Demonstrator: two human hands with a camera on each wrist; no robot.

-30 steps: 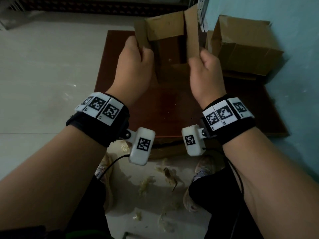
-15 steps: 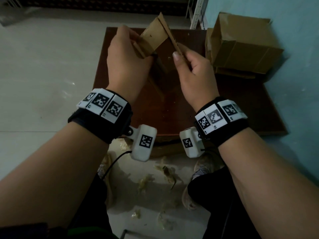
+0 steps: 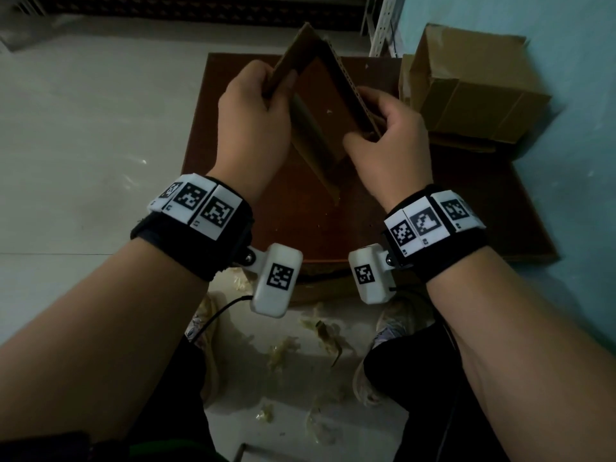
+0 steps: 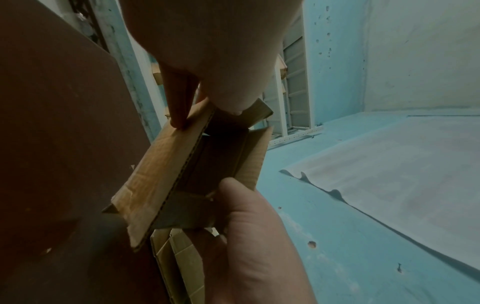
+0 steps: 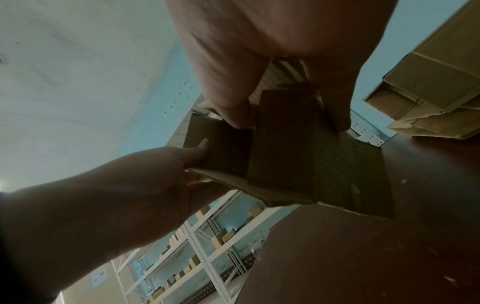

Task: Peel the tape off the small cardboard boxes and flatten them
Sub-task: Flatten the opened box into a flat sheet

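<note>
both hands hold one small cardboard box (image 3: 311,95) in the air above the brown table (image 3: 333,228), its walls opened into a leaning, half-collapsed tube with loose flaps. the left hand (image 3: 253,128) pinches the near left wall, thumb on the inner face and fingers (image 4: 179,102) behind it; the corrugated cut edge of that wall runs straight down from the pinch in the left wrist view. the right hand (image 3: 390,141) pinches the right wall near its lower corner, thumb inside, fingers curled behind. the raw fluted edge of that wall climbs from the right hand up to the box's top corner, which points away from the person. one long flap hangs down between the wrists, its tip just above the table.

a larger cardboard box (image 3: 473,91) sits at the table's far right corner, close beside the right hand, against the blue wall (image 3: 566,161). flattened cardboard (image 3: 463,143) lies under it. the middle and near part of the table under the held box is bare wood, and its left edge meets pale floor (image 3: 83,128). below the near edge, scraps of peeled tape (image 3: 320,331) litter the floor around the person's shoes (image 3: 390,325). white metal shelving (image 5: 202,257) stands beyond the table's far edge.
</note>
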